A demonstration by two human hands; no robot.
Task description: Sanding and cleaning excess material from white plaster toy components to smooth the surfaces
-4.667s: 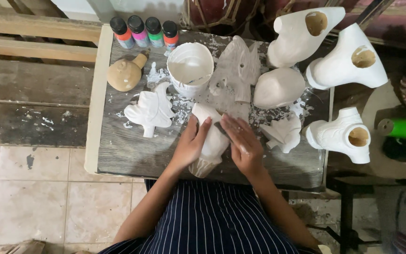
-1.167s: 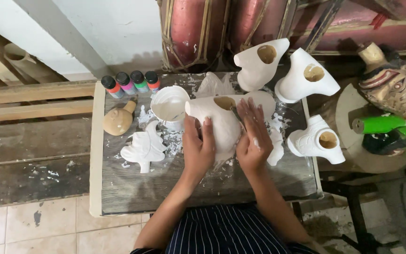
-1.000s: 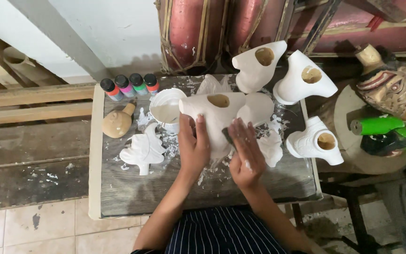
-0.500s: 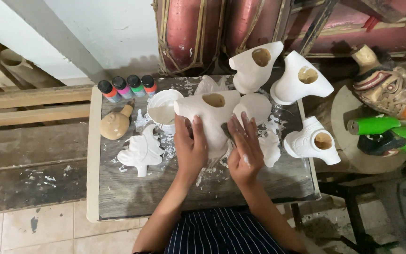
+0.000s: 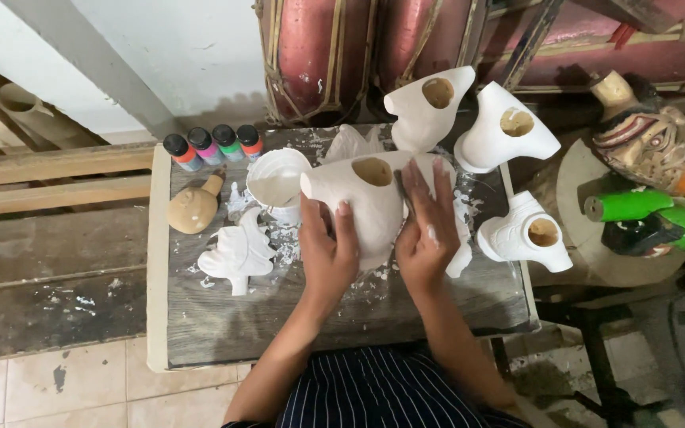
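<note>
A white hollow mask-shaped piece (image 5: 370,194) with a round hole near its top rests tilted on the grey work table (image 5: 200,317). My left hand (image 5: 327,254) grips its left side, thumb and fingers wrapped on it. My right hand (image 5: 426,226) lies flat on its right side, fingers stretched upward, pressing a small dark pad against the surface. White dust and chips lie on the table under the piece.
A white bowl (image 5: 277,178), several paint bottles (image 5: 212,147), a tan wooden figure (image 5: 193,210) and a white leaf-shaped carving (image 5: 239,254) lie at left. Three more white hollow pieces (image 5: 509,139) stand at right. A painted mask (image 5: 652,147) and a green object (image 5: 652,218) rest on a stool.
The view tilted up from the table toward the wall. The white piece was lifted and turned hole-upward, and my right hand slid up along its right side.
</note>
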